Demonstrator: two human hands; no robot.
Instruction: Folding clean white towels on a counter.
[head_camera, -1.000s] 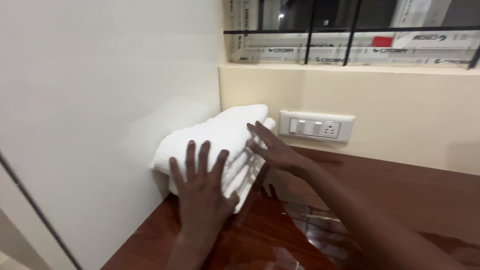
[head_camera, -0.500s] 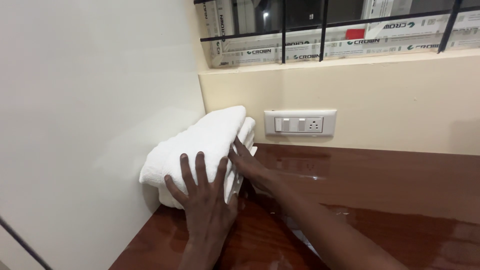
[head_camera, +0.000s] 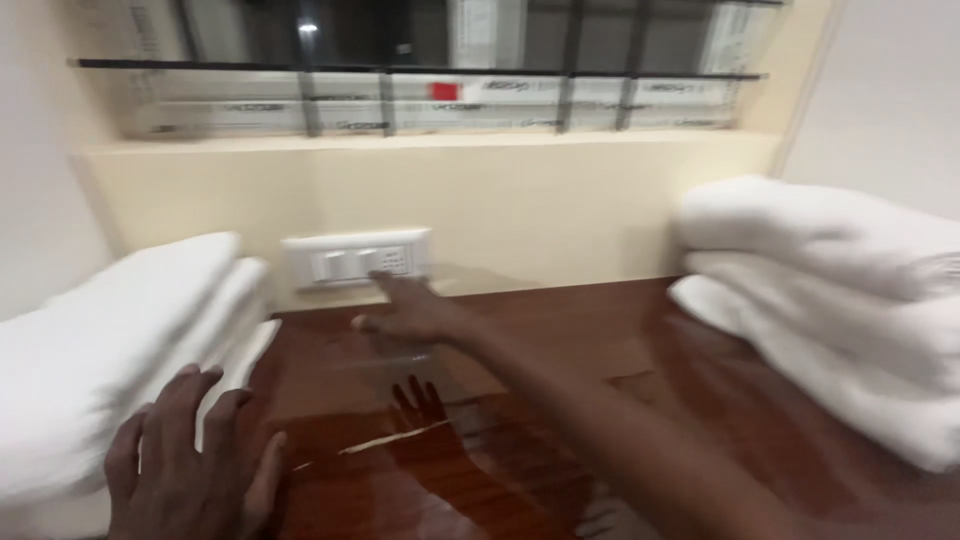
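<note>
A folded white towel stack lies at the left on a glossy brown wooden counter. My left hand rests with fingers spread against the near side of this stack. My right hand hovers open above the counter, clear of the towels, its fingers pointing left toward the wall socket plate. It holds nothing. A second stack of folded white towels sits at the right end of the counter. The picture is blurred by motion.
A cream wall rises behind the counter, with a ledge and a barred window above it. White walls close in both sides. My right hand's reflection shows on the polished counter surface.
The view has swung right, bringing the right towel stack into sight. My right hand has come off the left towel stack and now hovers over the counter. My left hand stays on the stack.
</note>
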